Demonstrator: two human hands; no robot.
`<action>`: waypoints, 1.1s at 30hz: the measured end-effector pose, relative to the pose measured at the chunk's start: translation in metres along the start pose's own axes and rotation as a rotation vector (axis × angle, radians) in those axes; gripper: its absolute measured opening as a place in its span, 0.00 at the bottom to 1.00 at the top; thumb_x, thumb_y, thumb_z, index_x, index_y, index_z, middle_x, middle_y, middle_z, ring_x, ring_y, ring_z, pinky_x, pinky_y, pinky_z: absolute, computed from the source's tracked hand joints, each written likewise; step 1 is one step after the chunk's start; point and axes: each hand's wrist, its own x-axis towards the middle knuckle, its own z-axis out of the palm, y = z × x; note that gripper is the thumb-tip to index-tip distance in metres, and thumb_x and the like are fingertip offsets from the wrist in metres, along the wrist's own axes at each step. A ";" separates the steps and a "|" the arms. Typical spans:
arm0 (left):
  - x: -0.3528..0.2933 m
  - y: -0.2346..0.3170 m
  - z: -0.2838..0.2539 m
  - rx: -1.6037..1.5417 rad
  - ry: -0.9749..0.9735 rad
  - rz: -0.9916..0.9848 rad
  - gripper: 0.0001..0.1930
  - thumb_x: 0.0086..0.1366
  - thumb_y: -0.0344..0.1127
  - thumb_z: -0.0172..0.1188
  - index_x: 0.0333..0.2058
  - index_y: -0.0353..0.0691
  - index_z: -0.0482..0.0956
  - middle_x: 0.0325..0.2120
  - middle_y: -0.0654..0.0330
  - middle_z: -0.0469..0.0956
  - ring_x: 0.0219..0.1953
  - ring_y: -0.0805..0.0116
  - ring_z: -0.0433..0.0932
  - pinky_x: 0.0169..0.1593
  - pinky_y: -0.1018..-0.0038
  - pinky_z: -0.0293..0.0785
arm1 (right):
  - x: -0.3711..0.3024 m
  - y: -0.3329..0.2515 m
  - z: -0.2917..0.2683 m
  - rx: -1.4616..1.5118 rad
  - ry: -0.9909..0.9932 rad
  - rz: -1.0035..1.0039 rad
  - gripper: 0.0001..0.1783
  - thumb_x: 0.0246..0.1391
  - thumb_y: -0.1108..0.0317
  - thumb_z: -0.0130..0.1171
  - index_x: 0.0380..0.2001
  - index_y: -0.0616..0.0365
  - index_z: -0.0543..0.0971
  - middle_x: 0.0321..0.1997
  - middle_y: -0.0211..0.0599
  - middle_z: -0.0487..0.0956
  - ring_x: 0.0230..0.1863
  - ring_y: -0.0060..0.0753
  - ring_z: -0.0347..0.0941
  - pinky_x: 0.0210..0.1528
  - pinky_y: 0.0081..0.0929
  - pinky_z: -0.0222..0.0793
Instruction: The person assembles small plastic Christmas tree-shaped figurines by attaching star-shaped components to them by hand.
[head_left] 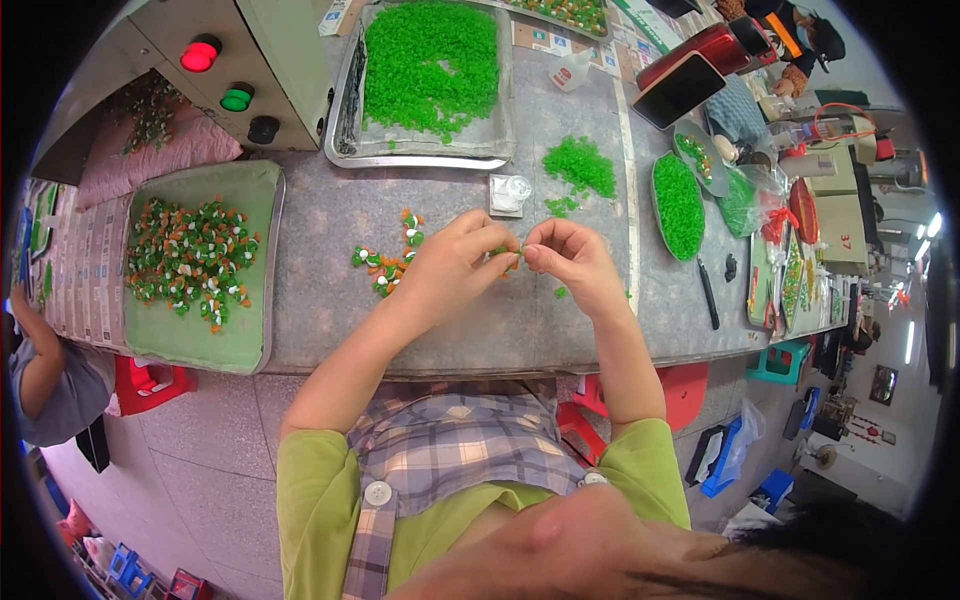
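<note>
My left hand pinches a tiny green and orange piece between thumb and fingertips, over the grey tabletop. Meeting it from the other side, my right hand has its thumb and forefinger pressed together at the piece's edge; what they grip is too small to make out. Left of my left hand lies a loose group of small green, orange and white pieces. Just beyond my hands sits a small pale block with a clear, glossy blob on top. A pile of small green pieces lies farther right.
A metal tray of green pieces stands at the back. A green-lined tray holds multicoloured pieces at left, beside a machine with buttons. Rightward are an oval dish of green pieces, a black pen, a phone and a white bottle.
</note>
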 end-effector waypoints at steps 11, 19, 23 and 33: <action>0.004 -0.017 0.002 -0.357 0.090 -0.204 0.06 0.54 0.31 0.57 0.32 0.40 0.76 0.26 0.64 0.68 0.27 0.77 0.70 0.32 0.79 0.68 | 0.042 -0.021 -0.025 -0.495 0.211 -0.189 0.08 0.45 0.68 0.57 0.22 0.61 0.74 0.18 0.23 0.71 0.21 0.13 0.64 0.24 0.14 0.60; 0.005 -0.019 -0.006 -1.018 0.069 -0.361 0.09 0.57 0.31 0.55 0.36 0.35 0.69 0.33 0.60 0.73 0.37 0.73 0.75 0.42 0.78 0.72 | 0.053 -0.027 -0.012 -0.921 0.255 -0.203 0.06 0.40 0.69 0.56 0.23 0.60 0.75 0.23 0.36 0.76 0.24 0.30 0.72 0.28 0.26 0.66; 0.005 -0.019 -0.007 -1.053 0.106 -0.384 0.08 0.58 0.31 0.54 0.35 0.36 0.68 0.32 0.62 0.73 0.34 0.76 0.74 0.40 0.80 0.72 | 0.053 -0.028 -0.010 -0.975 0.262 -0.212 0.06 0.39 0.69 0.56 0.23 0.61 0.75 0.24 0.37 0.76 0.24 0.31 0.72 0.28 0.26 0.66; 0.004 -0.017 -0.002 -1.051 0.073 -0.344 0.18 0.58 0.29 0.53 0.48 0.40 0.67 0.30 0.66 0.71 0.31 0.79 0.72 0.36 0.81 0.71 | 0.017 -0.032 0.016 -0.054 0.025 -0.228 0.05 0.48 0.72 0.54 0.26 0.63 0.72 0.26 0.31 0.75 0.30 0.20 0.71 0.35 0.17 0.65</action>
